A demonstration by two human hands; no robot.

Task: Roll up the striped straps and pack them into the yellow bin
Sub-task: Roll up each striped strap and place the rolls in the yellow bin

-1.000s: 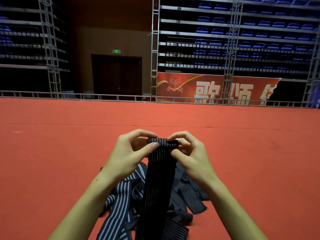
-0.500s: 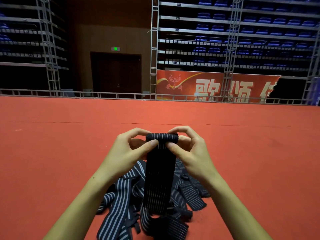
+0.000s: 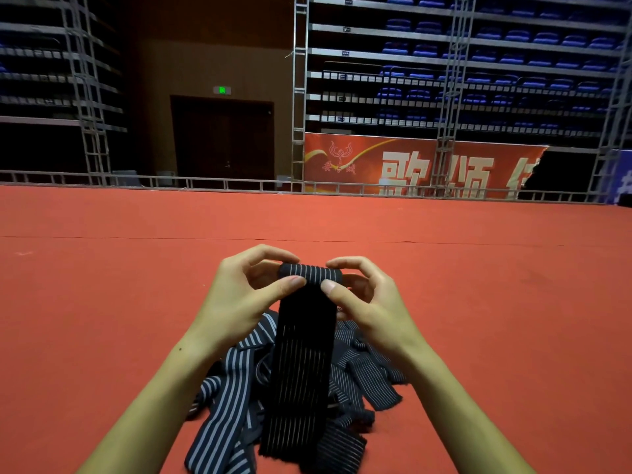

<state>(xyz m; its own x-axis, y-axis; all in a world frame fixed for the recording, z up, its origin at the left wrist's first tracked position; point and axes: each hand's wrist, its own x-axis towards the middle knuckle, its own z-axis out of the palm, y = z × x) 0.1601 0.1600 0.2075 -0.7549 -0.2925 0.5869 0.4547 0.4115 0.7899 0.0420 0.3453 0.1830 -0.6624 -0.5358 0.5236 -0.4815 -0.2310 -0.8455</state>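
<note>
two hands rolling one dark striped strap (image 3: 304, 364) above a heap of loose straps (image 3: 236, 398).
the left hand (image 3: 246, 299) and right hand (image 3: 369, 302) each pinch an end of the small roll at the strap's top, fingers curled over it, thumbs beneath; its tail hangs between the wrists onto the heap on the red carpet (image 3: 102, 302); the number of straps in the heap cannot be told.

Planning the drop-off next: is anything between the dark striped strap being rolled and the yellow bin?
Cannot tell: no yellow bin is in view. Both hands, left hand and right hand, pinch the dark striped strap directly, with nothing between.
</note>
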